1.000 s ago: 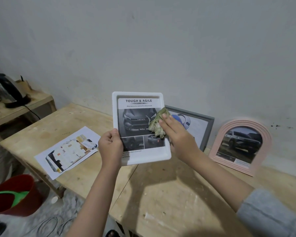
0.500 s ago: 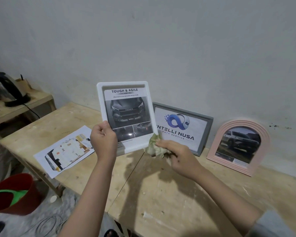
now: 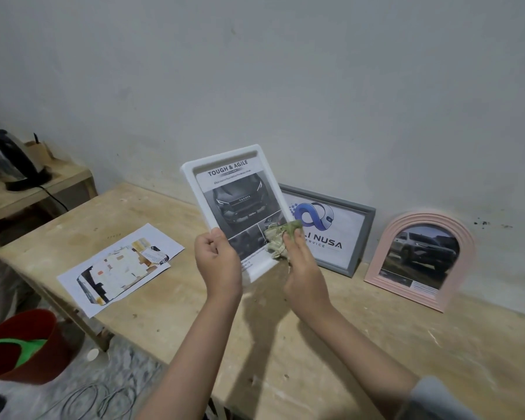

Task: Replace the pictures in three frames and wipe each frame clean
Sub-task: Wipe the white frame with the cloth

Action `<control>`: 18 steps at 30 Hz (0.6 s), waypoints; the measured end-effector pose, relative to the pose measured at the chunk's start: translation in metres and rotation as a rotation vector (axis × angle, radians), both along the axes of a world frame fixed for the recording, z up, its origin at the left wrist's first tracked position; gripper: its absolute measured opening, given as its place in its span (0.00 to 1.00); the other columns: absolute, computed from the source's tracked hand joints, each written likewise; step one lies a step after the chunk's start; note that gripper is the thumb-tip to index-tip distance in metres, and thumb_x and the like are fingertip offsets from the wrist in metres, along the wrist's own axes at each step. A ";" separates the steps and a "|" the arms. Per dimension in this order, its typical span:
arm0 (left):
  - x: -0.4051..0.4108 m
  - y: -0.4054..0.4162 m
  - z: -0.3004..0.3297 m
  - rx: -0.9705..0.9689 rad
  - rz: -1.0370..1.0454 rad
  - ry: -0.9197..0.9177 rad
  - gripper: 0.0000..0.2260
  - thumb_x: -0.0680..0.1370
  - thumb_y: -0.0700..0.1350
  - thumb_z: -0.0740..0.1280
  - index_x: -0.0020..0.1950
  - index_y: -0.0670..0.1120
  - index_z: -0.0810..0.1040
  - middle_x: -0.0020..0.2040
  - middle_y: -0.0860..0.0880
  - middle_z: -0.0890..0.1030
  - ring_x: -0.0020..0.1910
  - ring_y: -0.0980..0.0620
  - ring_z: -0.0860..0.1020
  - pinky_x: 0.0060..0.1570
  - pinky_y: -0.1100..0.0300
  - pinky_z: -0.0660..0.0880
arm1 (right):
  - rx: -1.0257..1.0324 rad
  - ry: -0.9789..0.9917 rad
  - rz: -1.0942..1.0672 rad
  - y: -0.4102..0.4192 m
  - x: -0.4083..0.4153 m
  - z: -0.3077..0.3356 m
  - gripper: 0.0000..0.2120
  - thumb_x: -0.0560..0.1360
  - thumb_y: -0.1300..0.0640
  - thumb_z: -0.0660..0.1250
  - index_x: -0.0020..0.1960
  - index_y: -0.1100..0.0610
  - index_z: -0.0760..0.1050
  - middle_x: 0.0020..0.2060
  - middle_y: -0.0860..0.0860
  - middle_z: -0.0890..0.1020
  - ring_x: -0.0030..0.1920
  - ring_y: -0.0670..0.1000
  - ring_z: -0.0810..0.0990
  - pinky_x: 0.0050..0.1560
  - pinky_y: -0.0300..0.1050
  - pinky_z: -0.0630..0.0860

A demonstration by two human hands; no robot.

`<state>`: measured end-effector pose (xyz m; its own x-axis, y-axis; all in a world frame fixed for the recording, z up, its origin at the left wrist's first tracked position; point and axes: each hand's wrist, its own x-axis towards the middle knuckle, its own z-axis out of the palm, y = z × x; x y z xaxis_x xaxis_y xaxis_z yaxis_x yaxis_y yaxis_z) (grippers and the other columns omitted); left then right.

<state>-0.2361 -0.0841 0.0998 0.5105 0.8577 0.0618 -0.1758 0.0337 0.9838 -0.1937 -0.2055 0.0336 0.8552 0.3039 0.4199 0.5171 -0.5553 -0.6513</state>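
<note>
My left hand (image 3: 217, 257) grips the lower left corner of a white frame (image 3: 225, 165) that holds a car picture headed "TOUGH & AGILE". I hold it upright above the wooden table (image 3: 331, 344), tilted slightly left. My right hand (image 3: 303, 265) is shut on a crumpled greenish cloth (image 3: 278, 237), which presses on the frame's lower right part. Behind, a grey frame (image 3: 362, 234) with a blue logo picture leans on the wall. A pink arched frame (image 3: 464, 253) with a car photo leans to its right.
Two loose printed pictures (image 3: 119, 268) lie overlapped on the table's left part. A kettle (image 3: 9, 160) stands on a lower wooden shelf at far left. A red bucket (image 3: 22, 347) and cables sit on the floor below the table's left edge.
The white frame first moved left and up, away from the cloth, then tilted left. My right hand dropped the cloth toward the table, then brought it back onto the frame's lower right.
</note>
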 end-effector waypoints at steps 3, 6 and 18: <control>0.003 0.000 -0.003 -0.046 0.030 0.025 0.13 0.82 0.46 0.57 0.38 0.48 0.65 0.33 0.52 0.66 0.31 0.56 0.64 0.30 0.70 0.64 | 0.072 -0.057 0.039 0.010 -0.016 -0.002 0.35 0.67 0.71 0.50 0.73 0.59 0.65 0.74 0.56 0.61 0.75 0.52 0.56 0.72 0.54 0.62; 0.008 0.002 -0.006 -0.097 0.038 0.035 0.13 0.81 0.50 0.57 0.38 0.49 0.67 0.34 0.51 0.67 0.34 0.51 0.67 0.40 0.60 0.68 | 0.182 -0.067 0.130 0.019 -0.037 -0.001 0.33 0.66 0.67 0.48 0.70 0.60 0.68 0.72 0.57 0.66 0.75 0.51 0.59 0.74 0.46 0.58; 0.003 0.011 -0.014 -0.301 -0.035 -0.057 0.13 0.82 0.46 0.59 0.37 0.47 0.66 0.33 0.51 0.64 0.31 0.54 0.63 0.34 0.59 0.65 | 0.545 0.464 0.386 0.009 -0.059 0.036 0.14 0.74 0.66 0.60 0.51 0.49 0.76 0.47 0.46 0.82 0.48 0.37 0.79 0.52 0.31 0.72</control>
<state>-0.2329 -0.0727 0.0855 0.5433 0.8235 -0.1632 -0.2241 0.3296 0.9172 -0.2524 -0.1963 0.0695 0.8550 0.4685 0.2226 0.2185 0.0637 -0.9737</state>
